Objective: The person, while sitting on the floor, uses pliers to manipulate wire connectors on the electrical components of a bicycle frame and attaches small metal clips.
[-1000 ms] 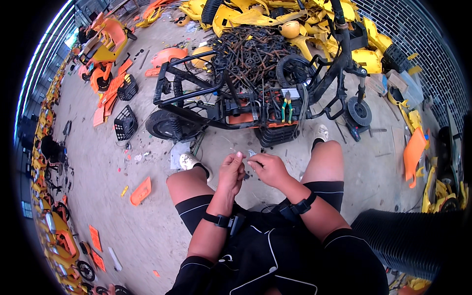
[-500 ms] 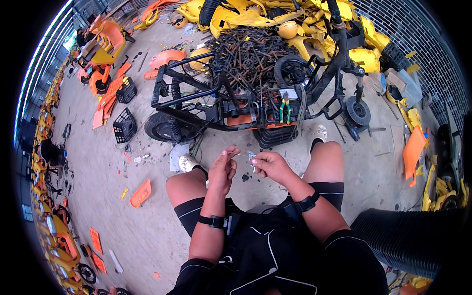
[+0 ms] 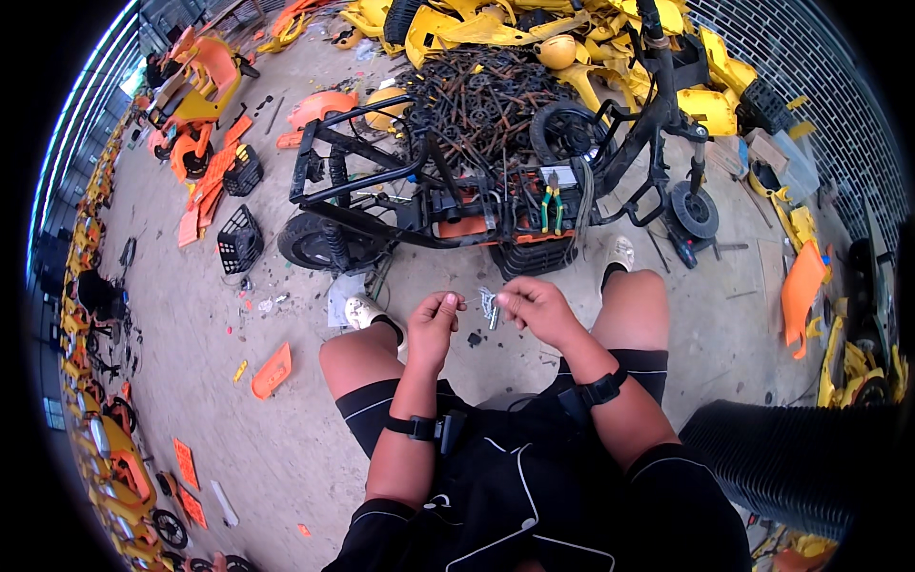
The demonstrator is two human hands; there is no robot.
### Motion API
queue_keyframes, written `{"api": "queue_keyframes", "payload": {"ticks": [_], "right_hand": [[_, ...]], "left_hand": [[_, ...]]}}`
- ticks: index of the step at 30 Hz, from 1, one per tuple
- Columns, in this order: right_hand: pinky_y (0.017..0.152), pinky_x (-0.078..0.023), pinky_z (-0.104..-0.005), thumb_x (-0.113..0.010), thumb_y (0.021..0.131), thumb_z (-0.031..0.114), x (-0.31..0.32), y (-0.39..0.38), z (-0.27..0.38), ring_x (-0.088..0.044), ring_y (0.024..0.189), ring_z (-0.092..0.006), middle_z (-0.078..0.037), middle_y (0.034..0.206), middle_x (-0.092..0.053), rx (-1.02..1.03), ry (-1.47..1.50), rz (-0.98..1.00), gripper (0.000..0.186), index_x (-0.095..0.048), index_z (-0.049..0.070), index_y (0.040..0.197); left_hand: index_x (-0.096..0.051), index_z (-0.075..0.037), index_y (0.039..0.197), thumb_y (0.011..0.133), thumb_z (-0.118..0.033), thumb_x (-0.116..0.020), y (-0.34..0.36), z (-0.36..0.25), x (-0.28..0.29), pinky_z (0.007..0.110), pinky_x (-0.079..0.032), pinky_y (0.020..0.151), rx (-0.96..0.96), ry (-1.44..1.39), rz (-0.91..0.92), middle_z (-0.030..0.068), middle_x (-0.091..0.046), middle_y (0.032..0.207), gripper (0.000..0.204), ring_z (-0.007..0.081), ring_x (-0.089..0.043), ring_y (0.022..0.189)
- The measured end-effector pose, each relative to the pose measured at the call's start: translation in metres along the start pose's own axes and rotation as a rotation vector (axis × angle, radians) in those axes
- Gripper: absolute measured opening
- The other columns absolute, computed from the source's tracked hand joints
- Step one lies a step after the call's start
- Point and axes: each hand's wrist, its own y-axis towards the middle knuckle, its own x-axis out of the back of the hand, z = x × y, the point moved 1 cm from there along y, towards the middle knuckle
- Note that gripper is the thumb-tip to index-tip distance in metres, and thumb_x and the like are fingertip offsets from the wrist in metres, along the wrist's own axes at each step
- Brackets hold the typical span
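Note:
My left hand [image 3: 437, 322] is closed in a pinch, thumb against forefinger. A thin pale wire [image 3: 471, 296], faint in this view, runs from those fingertips toward the right. Close by, my right hand [image 3: 537, 311] pinches a small bunch of silvery metal pieces [image 3: 490, 304] that look like screws; its fingers partly hide them. Both hands are above the floor, between my knees. Beyond them stands a stripped black scooter frame [image 3: 376, 205] with its wheels on. Pliers [image 3: 546, 208] with green and yellow handles rest upright against the frame's middle section.
A heap of rusty metal parts [image 3: 481, 105] lies behind the frame, with yellow body panels [image 3: 477, 38] piled farther back. Black crates [image 3: 240, 238] and an orange panel [image 3: 272, 371] sit at left. Near the front wheel [image 3: 695, 210] lies a power tool [image 3: 682, 250].
My left fingers have curled from a looser, spread pose into a tight pinch. The right hand has risen slightly and moved a little right, and more of the silvery bunch shows.

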Motion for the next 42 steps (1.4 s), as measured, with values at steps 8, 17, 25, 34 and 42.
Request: {"api": "queue_keyframes", "payload": {"ticks": [8,17,25,34,42], "right_hand": [[0.059,-0.049,-0.0335,-0.064,0.091,0.019,-0.012,-0.011,-0.014,-0.058,0.062,-0.0119,-0.006,0.071,-0.064,0.126,-0.535,0.363,0.017,-0.068,0.004,0.094],[0.058,-0.047,-0.0268,-0.063,0.093,0.020,0.003,0.001,-0.021,-0.058,0.063,-0.0110,-0.003,0.070,-0.063,-0.020,-0.524,0.090,0.017,-0.068,0.003,0.091],[0.058,-0.048,-0.0330,-0.065,0.090,0.017,-0.007,0.001,0.014,-0.059,0.063,-0.0103,-0.004,0.068,-0.064,0.096,-0.031,-0.161,0.016,-0.069,0.002,0.089],[0.061,-0.048,-0.0373,-0.065,0.088,0.025,-0.031,-0.018,0.030,-0.059,0.062,-0.0295,-0.013,0.072,-0.066,0.225,-0.457,0.120,0.022,-0.066,0.004,0.084],[0.062,-0.049,-0.0395,-0.064,0.086,0.028,-0.014,0.000,-0.038,-0.060,0.063,-0.0315,-0.013,0.070,-0.064,0.198,-0.903,0.299,0.023,-0.067,0.006,0.081]], "left_hand": [[-0.067,-0.002,0.097,0.097,-0.022,-0.061,-0.002,-0.007,0.001,0.021,-0.039,0.057,0.005,0.088,0.024,0.0009,-0.065,0.084,0.022,0.0058,-0.049,0.063],[-0.068,-0.001,0.090,0.095,-0.018,-0.063,-0.004,-0.003,-0.009,0.023,-0.044,0.064,-0.198,0.308,0.059,0.0008,-0.065,0.079,0.019,0.0079,-0.053,0.069],[-0.068,0.001,0.088,0.093,-0.013,-0.065,-0.005,-0.004,-0.009,0.027,-0.048,0.071,-0.180,0.315,0.001,0.0054,-0.067,0.080,0.015,0.0122,-0.060,0.077],[-0.069,-0.001,0.085,0.088,-0.009,-0.068,-0.001,0.001,-0.013,0.030,-0.047,0.067,-0.309,0.450,-0.043,0.0092,-0.066,0.079,0.009,0.0186,-0.060,0.072],[-0.068,0.000,0.086,0.091,-0.012,-0.066,0.001,0.003,-0.015,0.027,-0.048,0.071,-0.228,0.494,-0.045,0.0068,-0.067,0.081,0.014,0.0136,-0.061,0.077]]}}
